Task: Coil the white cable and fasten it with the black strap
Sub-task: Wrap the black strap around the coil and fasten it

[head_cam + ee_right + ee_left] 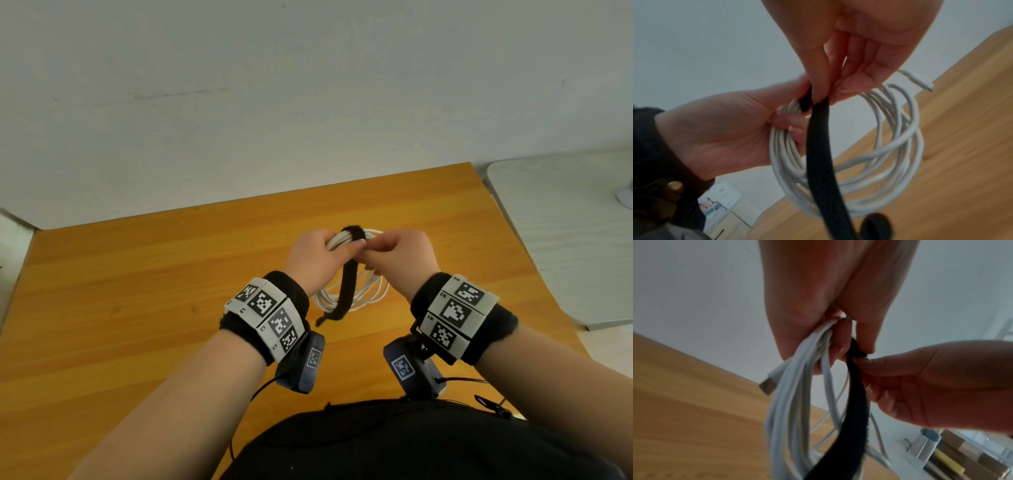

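The white cable (368, 297) hangs in several loops above the wooden table, its top bunch gripped in my left hand (317, 255). In the left wrist view the cable (789, 402) drops from the curled fingers, one plug sticking out to the left. The black strap (347, 287) is looped over the bunch and its long tail hangs down through the coil. My right hand (394, 253) pinches the strap just below the bunch, thumb and fingertips pressed on it. The right wrist view shows that strap (818, 154) crossing in front of the coil (898, 146).
The wooden table (137, 308) lies under both hands, its far edge against a pale wall. A light grey surface (565, 240) adjoins it on the right. Camera wires (479, 401) trail at the near edge by my dark clothing.
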A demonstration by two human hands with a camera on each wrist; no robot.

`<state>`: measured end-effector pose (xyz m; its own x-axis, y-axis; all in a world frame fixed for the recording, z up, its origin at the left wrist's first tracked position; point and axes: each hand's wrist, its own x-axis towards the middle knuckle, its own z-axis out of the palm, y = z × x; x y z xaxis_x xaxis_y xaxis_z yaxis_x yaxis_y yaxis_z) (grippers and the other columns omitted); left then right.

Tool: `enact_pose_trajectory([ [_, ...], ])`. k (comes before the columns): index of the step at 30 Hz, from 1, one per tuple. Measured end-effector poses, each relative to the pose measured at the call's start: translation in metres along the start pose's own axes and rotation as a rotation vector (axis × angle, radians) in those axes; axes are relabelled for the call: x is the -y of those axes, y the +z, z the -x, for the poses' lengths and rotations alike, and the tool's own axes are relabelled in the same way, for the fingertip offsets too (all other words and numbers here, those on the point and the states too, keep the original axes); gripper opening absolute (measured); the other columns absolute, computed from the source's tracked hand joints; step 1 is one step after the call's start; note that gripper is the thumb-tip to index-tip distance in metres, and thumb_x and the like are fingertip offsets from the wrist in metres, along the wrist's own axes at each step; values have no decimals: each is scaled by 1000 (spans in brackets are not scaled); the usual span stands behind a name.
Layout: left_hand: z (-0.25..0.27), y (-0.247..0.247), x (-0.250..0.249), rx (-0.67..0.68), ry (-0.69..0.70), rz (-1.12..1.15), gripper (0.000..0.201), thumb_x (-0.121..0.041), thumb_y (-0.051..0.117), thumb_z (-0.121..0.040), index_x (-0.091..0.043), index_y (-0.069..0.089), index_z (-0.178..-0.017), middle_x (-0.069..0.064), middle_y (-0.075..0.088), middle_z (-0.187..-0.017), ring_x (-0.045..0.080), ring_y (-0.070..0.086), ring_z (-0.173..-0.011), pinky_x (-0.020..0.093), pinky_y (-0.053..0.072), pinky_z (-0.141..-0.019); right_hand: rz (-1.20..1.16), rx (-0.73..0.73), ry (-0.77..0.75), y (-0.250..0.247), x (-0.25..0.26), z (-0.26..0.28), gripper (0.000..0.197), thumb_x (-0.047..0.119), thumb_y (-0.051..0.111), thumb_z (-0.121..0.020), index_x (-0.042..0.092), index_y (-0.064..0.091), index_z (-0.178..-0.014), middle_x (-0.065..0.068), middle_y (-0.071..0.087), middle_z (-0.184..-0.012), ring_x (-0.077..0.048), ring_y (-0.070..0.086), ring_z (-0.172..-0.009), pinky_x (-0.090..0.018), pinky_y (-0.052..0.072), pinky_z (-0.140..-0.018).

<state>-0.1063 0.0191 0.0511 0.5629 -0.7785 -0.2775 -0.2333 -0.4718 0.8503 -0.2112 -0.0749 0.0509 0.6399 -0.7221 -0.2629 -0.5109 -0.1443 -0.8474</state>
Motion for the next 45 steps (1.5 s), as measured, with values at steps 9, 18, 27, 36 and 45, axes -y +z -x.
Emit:
enact_pose_trajectory([
  [9,0,-15,-3,140,66,-167,37,-38,50,-93,-14,43,-66,0,39,-61,15,36,-53,25,27,-53,22,10,-12,-28,6,-20,24,24,47,-95,16,66,-107,4,66,-97,-8,57,-90,-14,40,-69],
  [18,-2,-14,-13,203,244,-221,31,-31,47,-96,-23,45,-66,-6,43,-60,1,45,-50,11,33,-51,-448,607,404,-36,-1,-28,41,20,31,-97,-8,60,-105,-27,67,-107,-23,58,-45,-26,47,-45],
  [27,-14,-6,-11,182,347,-176,27,-29,51,-95,-36,51,-68,-4,50,-64,6,51,-56,17,35,-58,-830,898,437,-30,-26,-29,47,26,28,-90,1,67,-99,-16,70,-94,-18,46,-43,-26,38,-51],
  [36,-12,-5,-19,212,205,-168,23,-32,48,-95,-19,55,-78,-3,48,-60,10,45,-54,22,36,-56,-795,859,372,-41,-34,-43,44,29,77,-63,4,62,-97,-6,60,-81,-18,50,-72,-29,39,-67],
  [45,-8,-2,-20,237,92,-63,20,-35,52,-93,-17,59,-97,-4,49,-61,10,46,-54,22,39,-56,-370,724,150,-54,-27,-51,14,11,61,-83,-2,59,-90,-6,69,-80,-22,63,-86,-23,52,-78],
])
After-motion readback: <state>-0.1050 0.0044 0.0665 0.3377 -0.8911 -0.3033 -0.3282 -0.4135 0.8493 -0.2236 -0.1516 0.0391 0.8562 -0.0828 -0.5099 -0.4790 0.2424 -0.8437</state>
